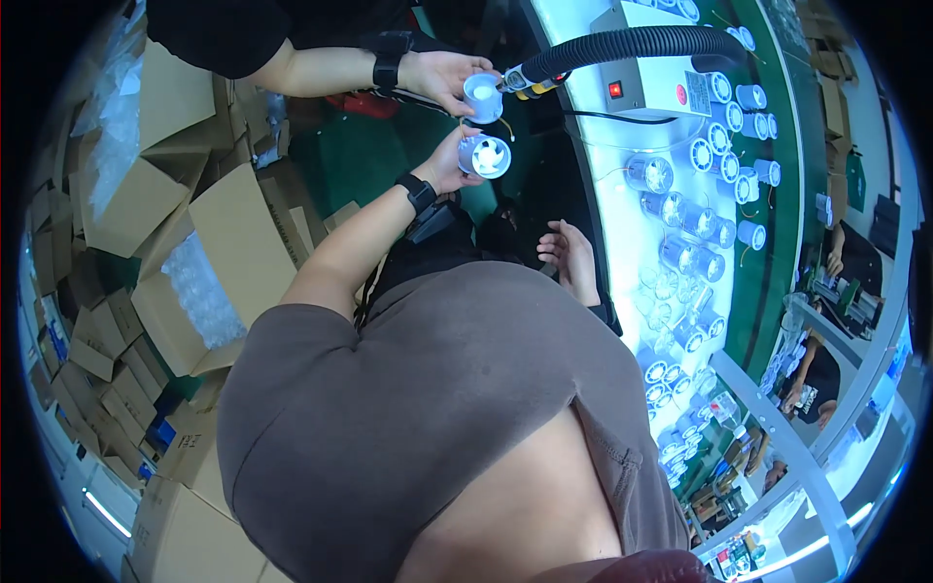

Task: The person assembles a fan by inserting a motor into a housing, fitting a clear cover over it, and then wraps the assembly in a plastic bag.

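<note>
1. While the left hand (445,165) is clamped on a white fan cylinder (488,157), the right hand (573,257) hangs free, fingers loosely bent, well apart from the left.
2. Just beyond the left hand, a co-worker's hand (437,78) holds a similar cylinder (482,95), crowding that side; can't tell whether the two parts touch.
3. Beyond both hands, a black corrugated hose (632,44) arches across, its end close to the co-worker's fingers.
4. Right of the right hand: brightly lit white table (614,209), crowded with clear cylinders (698,219) and fan parts (718,138).
5. Past the right hand, same table: pale box-shaped machine (637,73), red switch.
6. Left of the left hand: cardboard boxes (238,243), bubble wrap (202,296) inside.
</note>
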